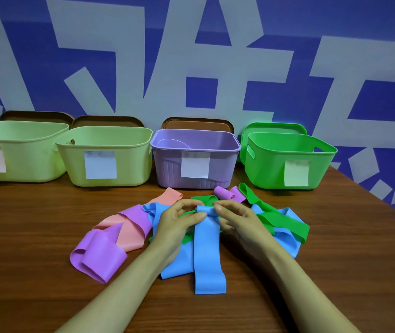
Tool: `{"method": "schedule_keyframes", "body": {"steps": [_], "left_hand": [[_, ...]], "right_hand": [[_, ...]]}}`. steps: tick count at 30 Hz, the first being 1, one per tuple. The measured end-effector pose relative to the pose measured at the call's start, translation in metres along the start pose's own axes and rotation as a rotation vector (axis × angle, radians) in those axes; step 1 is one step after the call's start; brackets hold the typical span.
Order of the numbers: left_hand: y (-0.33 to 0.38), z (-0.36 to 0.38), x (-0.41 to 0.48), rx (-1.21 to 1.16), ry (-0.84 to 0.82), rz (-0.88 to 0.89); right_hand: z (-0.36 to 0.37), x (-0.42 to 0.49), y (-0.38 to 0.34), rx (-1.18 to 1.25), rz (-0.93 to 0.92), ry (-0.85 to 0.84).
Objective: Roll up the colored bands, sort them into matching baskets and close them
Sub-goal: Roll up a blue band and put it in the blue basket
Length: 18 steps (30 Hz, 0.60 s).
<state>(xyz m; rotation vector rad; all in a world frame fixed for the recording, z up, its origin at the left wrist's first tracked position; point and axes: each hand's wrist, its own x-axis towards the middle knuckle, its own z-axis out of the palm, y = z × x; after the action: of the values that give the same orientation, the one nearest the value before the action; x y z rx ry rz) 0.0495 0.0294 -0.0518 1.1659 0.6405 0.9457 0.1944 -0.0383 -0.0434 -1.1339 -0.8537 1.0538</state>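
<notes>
Both hands pinch the rolled far end of a flat blue rubber band (207, 248): left hand (179, 222) and right hand (236, 219) grip it between them, its loose tail lying on the wooden table (35, 236) toward the person

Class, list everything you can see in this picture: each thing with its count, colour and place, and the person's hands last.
pale green baskets: two, yellow-green, back left
purple basket: one, purple, back centre
green basket: one, bright green, back right
lids: four, three brown and one green, standing behind the baskets
labels: four, white, on basket fronts
bands: count unclear, blue, green, purple, pink, piled mid-table
table: one, brown wood, underneath everything
left hand, right hand: two, both pinching the rolled end of the blue band
</notes>
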Motion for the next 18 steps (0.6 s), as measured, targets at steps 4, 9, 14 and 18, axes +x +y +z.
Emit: {"method": "schedule_keyframes", "body": {"steps": [4, 9, 14, 18], "left_hand": [[-0.0002, 0.0006, -0.0004, 0.006, -0.019, 0.005], [-0.0024, 0.0033, -0.0015, 0.027, -0.053, -0.095], [0.0008, 0.0037, -0.0032, 0.018, -0.069, -0.093], [-0.0011, 0.0035, -0.0021, 0.032, -0.052, -0.067]], "right_hand": [[0.0004, -0.0022, -0.0001, -0.069, 0.009, -0.024], [-0.0012, -0.0014, 0.0004, 0.003, -0.018, 0.010], [-0.0037, -0.0006, 0.0032, 0.009, -0.043, 0.022], [-0.0035, -0.0006, 0.0035, -0.042, -0.075, 0.045]]}}
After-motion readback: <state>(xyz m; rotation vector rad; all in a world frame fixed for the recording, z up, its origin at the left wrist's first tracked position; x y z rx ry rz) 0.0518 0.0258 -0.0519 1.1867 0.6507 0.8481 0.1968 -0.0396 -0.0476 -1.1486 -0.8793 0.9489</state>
